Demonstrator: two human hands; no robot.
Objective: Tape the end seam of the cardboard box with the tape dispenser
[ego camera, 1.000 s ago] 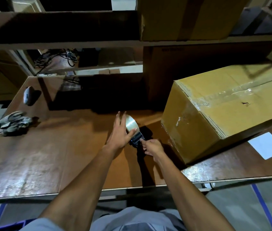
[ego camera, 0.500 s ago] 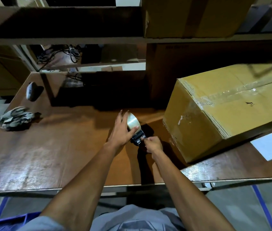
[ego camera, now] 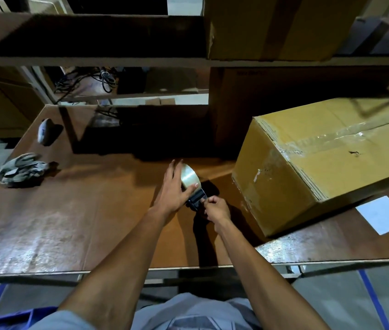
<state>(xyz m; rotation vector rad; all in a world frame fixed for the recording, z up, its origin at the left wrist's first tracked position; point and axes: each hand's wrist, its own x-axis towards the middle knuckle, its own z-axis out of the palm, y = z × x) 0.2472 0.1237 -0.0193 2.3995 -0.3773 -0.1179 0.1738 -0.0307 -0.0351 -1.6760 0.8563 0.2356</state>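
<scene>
At centre frame my left hand (ego camera: 173,190) wraps the clear, glossy roll of the tape dispenser (ego camera: 192,186), thumb pressed on the roll's face, while my right hand (ego camera: 216,209) pinches at its dark lower end; whether those fingers close on the handle or on a tape end I cannot tell, as they hide it. The dispenser sits over the brown, scuffed desk (ego camera: 69,210), just left of the cardboard box (ego camera: 319,160). The box lies tilted at the right of the frame, its far end cut off by the frame edge, a wrinkled strip of clear tape along its top seam. A crumpled grey glove (ego camera: 21,170) lies at the left edge, with bare desk between. A white sheet (ego camera: 384,214) sits at lower right. Deep shadow hides the desk's back.
</scene>
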